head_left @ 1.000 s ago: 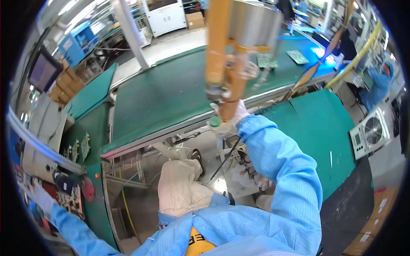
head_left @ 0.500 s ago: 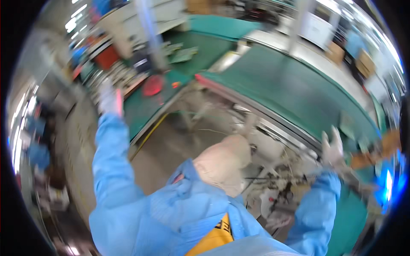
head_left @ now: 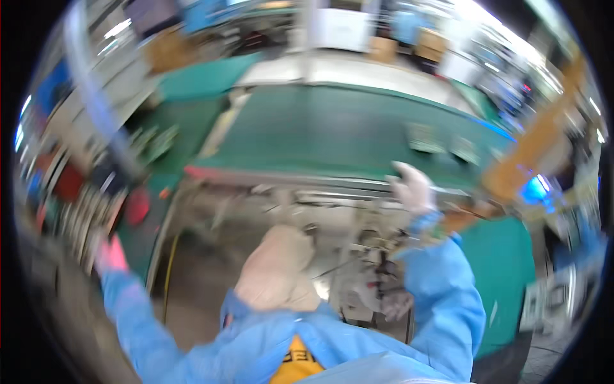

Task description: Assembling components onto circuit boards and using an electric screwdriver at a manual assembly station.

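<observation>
My right hand, in a white glove, reaches over the front edge of the green conveyor belt. Its fingers are spread and hold nothing. Just beyond them on the belt lie two flat, pale green pieces, a nearer-left piece and a second piece, which look like circuit boards. At the far left, my left hand is gloved, blurred and lit pink, beside a row of thin upright plates. Its fingers are too smeared to read. A round red object lies on the green surface near it.
Several pale green boards lie on the green table at the left. An orange-brown upright and a blue light stand at the right. A metal frame with cables is below the belt. A green surface lies lower right.
The view has turned right, so the belt and left table shift leftward in it. Two boards on the belt now show clearly beyond my right hand. My left hand stays by the plates.
</observation>
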A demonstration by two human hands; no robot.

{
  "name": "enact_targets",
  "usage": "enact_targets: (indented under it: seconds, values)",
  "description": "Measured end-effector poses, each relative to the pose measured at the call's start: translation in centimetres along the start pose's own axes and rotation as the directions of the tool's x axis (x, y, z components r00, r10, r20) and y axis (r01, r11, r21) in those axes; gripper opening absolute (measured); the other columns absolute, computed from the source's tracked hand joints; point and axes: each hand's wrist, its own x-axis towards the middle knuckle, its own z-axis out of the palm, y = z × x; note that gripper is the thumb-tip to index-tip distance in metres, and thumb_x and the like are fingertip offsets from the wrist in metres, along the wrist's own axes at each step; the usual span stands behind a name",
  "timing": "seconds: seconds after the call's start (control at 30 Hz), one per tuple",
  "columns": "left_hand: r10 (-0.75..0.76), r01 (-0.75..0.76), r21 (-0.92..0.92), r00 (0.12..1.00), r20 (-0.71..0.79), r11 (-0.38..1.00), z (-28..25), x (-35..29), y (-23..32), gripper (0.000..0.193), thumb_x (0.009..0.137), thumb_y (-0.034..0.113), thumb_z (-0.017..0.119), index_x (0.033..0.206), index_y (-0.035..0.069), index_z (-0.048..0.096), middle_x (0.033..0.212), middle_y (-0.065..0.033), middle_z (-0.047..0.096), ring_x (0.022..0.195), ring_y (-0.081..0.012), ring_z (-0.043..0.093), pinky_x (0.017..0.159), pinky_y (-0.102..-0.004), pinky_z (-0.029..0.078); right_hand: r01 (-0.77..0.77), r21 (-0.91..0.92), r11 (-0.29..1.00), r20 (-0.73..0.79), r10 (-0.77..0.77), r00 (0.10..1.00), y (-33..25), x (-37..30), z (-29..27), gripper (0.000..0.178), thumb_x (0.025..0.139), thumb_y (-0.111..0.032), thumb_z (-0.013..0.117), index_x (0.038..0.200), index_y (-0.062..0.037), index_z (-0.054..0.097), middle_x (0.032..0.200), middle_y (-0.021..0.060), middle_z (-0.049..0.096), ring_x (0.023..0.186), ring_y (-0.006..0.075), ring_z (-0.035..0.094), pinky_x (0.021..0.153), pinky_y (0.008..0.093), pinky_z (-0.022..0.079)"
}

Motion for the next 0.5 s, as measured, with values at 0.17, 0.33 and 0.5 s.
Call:
enact_targets:
  seconds: [0.17,0.33,0.5]
  values:
    - [0.234,-0.273,0.358,0.961,0.149,0.893,8.5,5.8,-6.6,0.065,0.094,0.045,0.046,0.145,0.008,0.033,0.148,-0.0185,0.035,0.136,-0.0368,0.033,0.113,-0.0458,0.025,-0.076,0.231,0.970,-0.166,0.116,0.979,10.1,1.2,9.2,0.025,0.083,-0.027,0.062,0.099,-0.0073,0.065,0.090,0.0157,0.067,0.089,0.0306,0.065,0.074,0.0455,0.052]
    - [0.000,-0.002,0.091,1.000,0.020,0.996,-0.7,-0.7,0.2,0.050,0.090,0.038,0.052,0.125,0.003,0.057,0.121,-0.0242,0.059,0.110,-0.0375,0.058,0.096,-0.0425,0.045,-0.248,0.086,0.965,0.150,0.233,0.961,-1.8,-1.4,-3.4,0.056,0.076,-0.038,0.069,0.123,-0.0088,0.060,0.122,0.0132,0.062,0.113,0.0285,0.058,0.099,0.0386,0.044]
    - [0.083,-0.082,0.037,0.997,-0.008,0.996,0.1,-0.3,-2.8,0.043,0.088,0.036,0.053,0.115,0.003,0.062,0.110,-0.0263,0.062,0.100,-0.0403,0.059,0.090,-0.0452,0.046,-0.118,0.007,0.993,0.061,0.118,0.991,-0.2,-1.0,-0.7,0.058,0.078,-0.042,0.069,0.125,-0.0092,0.058,0.126,0.0128,0.060,0.118,0.0287,0.055,0.101,0.0377,0.042]
